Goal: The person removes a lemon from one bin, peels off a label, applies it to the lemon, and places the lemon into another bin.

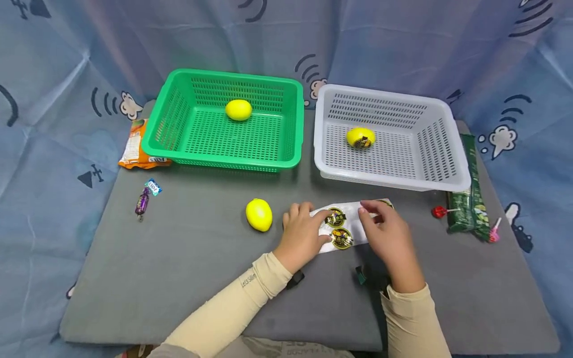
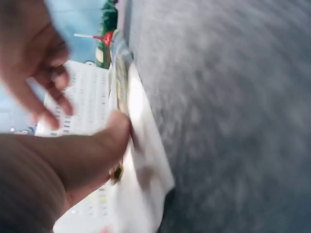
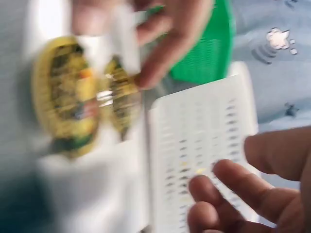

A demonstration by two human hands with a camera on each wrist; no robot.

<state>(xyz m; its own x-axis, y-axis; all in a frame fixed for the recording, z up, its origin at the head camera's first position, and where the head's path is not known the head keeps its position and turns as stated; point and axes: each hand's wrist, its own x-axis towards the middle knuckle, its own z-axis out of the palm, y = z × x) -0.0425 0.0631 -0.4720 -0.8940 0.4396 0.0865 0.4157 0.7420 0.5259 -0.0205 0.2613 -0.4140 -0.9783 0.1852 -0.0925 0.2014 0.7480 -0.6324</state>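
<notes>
On the grey padded mat (image 1: 179, 278), in front of the green plastic mesh basket (image 1: 174, 124) and the white plastic mesh basket (image 1: 447, 174), lies my white glossy sticker sheet with round gold-and-black labels (image 1: 342, 226). It looks thin, limp and slick, likely to curl or slide, so I judge the bare edges the best hold, not the labels. My left hand (image 1: 302, 236) pins its near end with thumb and curled fingers. My right hand (image 1: 389, 236) rests over the far end; its grip I cannot tell.
</notes>
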